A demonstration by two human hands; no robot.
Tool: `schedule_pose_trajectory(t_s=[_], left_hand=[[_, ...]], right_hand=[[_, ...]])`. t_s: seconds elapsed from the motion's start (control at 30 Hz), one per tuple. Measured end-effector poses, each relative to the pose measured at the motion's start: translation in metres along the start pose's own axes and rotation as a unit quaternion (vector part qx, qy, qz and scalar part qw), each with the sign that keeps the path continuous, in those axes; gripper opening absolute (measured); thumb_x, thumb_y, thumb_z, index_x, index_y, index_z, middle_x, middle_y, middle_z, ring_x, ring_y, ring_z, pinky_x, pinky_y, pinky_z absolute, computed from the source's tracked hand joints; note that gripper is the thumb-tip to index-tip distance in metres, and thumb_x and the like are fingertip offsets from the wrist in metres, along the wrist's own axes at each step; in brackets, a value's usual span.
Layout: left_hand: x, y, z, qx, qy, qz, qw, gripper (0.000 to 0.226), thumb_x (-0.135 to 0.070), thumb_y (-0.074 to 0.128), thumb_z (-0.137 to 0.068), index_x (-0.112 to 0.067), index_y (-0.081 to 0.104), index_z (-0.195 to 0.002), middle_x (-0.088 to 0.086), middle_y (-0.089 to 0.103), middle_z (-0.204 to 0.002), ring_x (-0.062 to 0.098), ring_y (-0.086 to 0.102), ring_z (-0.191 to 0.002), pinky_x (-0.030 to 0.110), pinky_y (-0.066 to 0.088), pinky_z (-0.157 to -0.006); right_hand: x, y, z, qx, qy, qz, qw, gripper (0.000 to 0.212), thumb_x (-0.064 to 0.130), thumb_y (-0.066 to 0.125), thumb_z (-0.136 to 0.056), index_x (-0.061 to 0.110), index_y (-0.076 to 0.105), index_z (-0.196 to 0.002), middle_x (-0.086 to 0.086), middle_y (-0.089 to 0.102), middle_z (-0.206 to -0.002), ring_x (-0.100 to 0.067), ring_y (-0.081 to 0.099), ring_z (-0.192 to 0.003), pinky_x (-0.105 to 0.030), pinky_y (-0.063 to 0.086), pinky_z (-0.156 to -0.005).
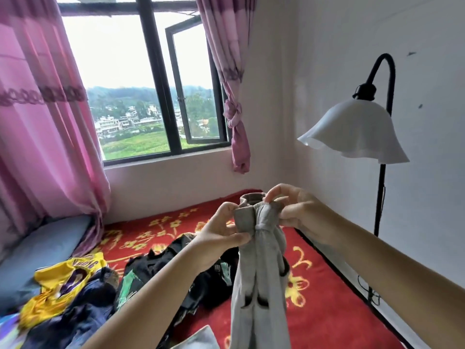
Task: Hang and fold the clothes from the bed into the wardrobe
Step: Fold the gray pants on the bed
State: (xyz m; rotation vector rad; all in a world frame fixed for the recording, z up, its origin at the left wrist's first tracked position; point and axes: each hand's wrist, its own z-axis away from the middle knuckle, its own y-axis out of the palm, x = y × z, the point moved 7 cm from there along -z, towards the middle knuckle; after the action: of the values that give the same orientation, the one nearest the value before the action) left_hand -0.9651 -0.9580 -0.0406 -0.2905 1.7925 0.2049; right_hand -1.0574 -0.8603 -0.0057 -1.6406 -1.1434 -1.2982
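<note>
Centrally: grey trousers [256, 260] held up by waistband.
Left hand [221, 233] and right hand [294, 210] each pinch an edge; legs hang over the red bed [314, 285].

One pair of grey drawstring sweatpants [256, 273]; one yellow basketball jersey [63, 280]; one black garment with green print [161, 268]; one dark blue denim garment [83, 316] (the pile hides any others); one black floor lamp with white shade [357, 132]; two pink curtains [37, 122].

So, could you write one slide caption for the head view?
Both hands, left hand and right hand, hold grey trousers by the waistband above the bed.
</note>
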Motion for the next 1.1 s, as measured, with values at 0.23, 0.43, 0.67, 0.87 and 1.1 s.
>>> schedule_pose_trajectory(t_s=[0.23, 0.43, 0.67, 0.87, 1.1], left_hand=[[0.008, -0.002, 0.022, -0.17, 0.047, -0.3, 0.938, 0.055, -0.007, 0.075, -0.063, -0.029, 0.032, -0.088, -0.008, 0.045, -0.084, -0.001, 0.044, -0.07, 0.011, 0.042, -0.056], [0.029, -0.025, 0.05, -0.185, 0.049, -0.249, 0.949, 0.046, -0.009, 0.061, -0.054, -0.035, 0.04, -0.086, -0.005, 0.044, -0.081, 0.006, 0.04, -0.07, 0.011, 0.037, -0.055], [0.028, -0.017, 0.072, -0.06, 0.12, -0.341, 0.931, 0.045, -0.031, 0.05, -0.056, -0.065, 0.037, -0.084, -0.009, 0.047, -0.079, -0.007, 0.046, -0.069, 0.006, 0.037, -0.058], [0.045, -0.02, 0.083, -0.056, 0.138, -0.344, 0.927, 0.037, -0.024, 0.048, -0.06, -0.043, 0.036, -0.09, -0.024, 0.05, -0.098, -0.013, 0.048, -0.076, 0.0, 0.035, -0.061], [0.059, -0.026, 0.091, -0.049, 0.126, -0.367, 0.92, 0.035, -0.021, 0.046, -0.06, -0.037, 0.039, -0.09, -0.035, 0.044, -0.091, -0.014, 0.044, -0.077, 0.001, 0.033, -0.067]], right_hand=[[-0.026, 0.025, -0.002, 0.149, -0.08, -0.009, 0.986, 0.046, -0.019, 0.04, -0.066, 0.009, 0.061, -0.096, 0.006, 0.07, -0.086, -0.009, 0.067, -0.084, -0.022, 0.053, -0.076], [-0.057, -0.041, -0.008, -0.035, -0.071, 0.104, 0.991, 0.038, 0.001, 0.056, -0.07, 0.033, 0.068, -0.086, 0.009, 0.062, -0.107, -0.002, 0.062, -0.095, -0.024, 0.048, -0.084], [-0.071, 0.017, -0.017, 0.13, -0.026, 0.594, 0.793, 0.027, 0.028, 0.054, -0.09, 0.007, 0.071, -0.087, 0.005, 0.053, -0.087, -0.01, 0.042, -0.09, -0.029, 0.038, -0.077], [-0.111, 0.03, -0.016, 0.189, 0.095, 0.741, 0.637, 0.037, 0.046, 0.057, -0.085, 0.016, 0.068, -0.103, -0.001, 0.048, -0.118, -0.021, 0.036, -0.117, -0.027, 0.032, -0.076], [-0.157, 0.04, -0.009, 0.104, 0.182, 0.563, 0.799, 0.014, 0.015, 0.063, -0.081, 0.006, 0.067, -0.071, 0.002, 0.045, -0.057, -0.017, 0.049, -0.075, -0.019, 0.034, -0.049]])
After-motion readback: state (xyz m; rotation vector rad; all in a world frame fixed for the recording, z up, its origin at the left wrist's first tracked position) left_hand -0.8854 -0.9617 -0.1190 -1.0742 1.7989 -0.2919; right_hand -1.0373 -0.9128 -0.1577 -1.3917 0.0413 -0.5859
